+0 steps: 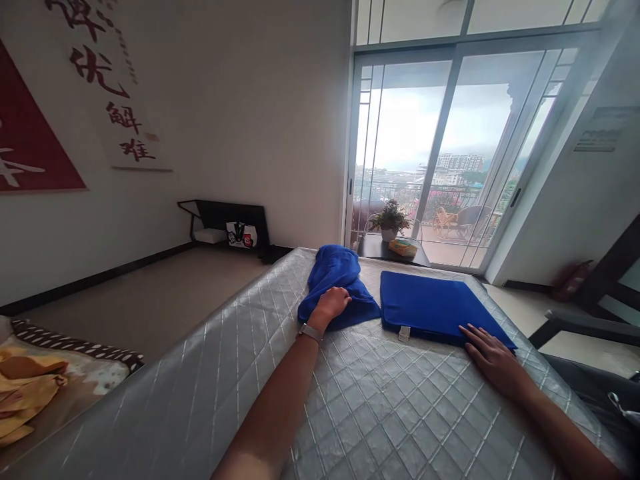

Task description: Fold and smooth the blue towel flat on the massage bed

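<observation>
On a silver-grey quilted tabletop [380, 400] lie two pieces of blue cloth. The crumpled blue cloth [333, 267] on the left is bunched up, with one corner spread toward the middle. My left hand [334, 303], with a band on its wrist, is closed on this cloth's near part. To the right, a folded blue cloth [425, 300] lies flat in a neat rectangle, a small white tag [404, 333] at its near edge. My right hand [490, 353] rests with fingers stretched out on its near right edge. The two cloths almost touch.
Beyond the far edge stands a dark small table [370, 248] with a potted plant [390, 220] and a tissue pack [403, 247]. A dark chair armrest [575, 317] is at the right. Yellow fabric [30, 387] lies at the lower left.
</observation>
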`<state>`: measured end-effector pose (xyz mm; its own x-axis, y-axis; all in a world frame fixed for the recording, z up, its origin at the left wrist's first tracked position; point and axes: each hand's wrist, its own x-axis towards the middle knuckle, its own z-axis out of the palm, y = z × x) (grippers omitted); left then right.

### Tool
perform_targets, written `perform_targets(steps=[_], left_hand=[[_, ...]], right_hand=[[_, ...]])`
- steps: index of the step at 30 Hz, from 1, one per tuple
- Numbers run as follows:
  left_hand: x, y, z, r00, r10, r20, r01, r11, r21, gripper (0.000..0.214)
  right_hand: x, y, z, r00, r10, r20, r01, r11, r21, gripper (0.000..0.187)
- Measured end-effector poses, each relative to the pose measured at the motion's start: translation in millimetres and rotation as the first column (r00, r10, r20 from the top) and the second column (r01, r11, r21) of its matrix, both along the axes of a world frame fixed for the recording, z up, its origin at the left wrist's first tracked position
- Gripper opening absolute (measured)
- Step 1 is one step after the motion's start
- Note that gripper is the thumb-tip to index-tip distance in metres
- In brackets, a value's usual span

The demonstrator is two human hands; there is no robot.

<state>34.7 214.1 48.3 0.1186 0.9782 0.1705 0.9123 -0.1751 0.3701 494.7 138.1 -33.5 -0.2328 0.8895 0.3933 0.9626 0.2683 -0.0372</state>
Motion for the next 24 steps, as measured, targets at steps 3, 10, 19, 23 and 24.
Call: perform_targets(steps=[3,10,19,23,24], left_hand=[[-2,-2,13.0,0.995,0.085,0.046,-0.089,0.991,0.102,0.024],[-28,-10,70.0,0.889,0.192,0.415,-0.411,0.732,0.543,0.033],[-6,-27,62.7,0.997,-0.073,-0.038,0.077,0.991,0.110,0.025],[13,-22,39.7,0.979,-0.170,-0.114,0.160,0.983,-0.089,0.025],[15,-20,33.2,0.979,-0.165,-0.118,0.153,0.983,-0.104,0.025]], right_hand=[[0,0,-0.1,1.000,0.002,-0.003,-0.002,1.000,0.002,0.054],[-4,-2,4.6,1.000,-0.015,-0.028,0.014,1.000,-0.019,0.052],[-3,-1,2.0,0.998,-0.015,-0.060,0.013,0.999,-0.031,0.057],[-2,0,0.6,0.999,-0.021,-0.045,0.021,1.000,-0.005,0.055],[-2,0,0.7,0.999,-0.021,-0.048,0.021,1.000,-0.006,0.054]])
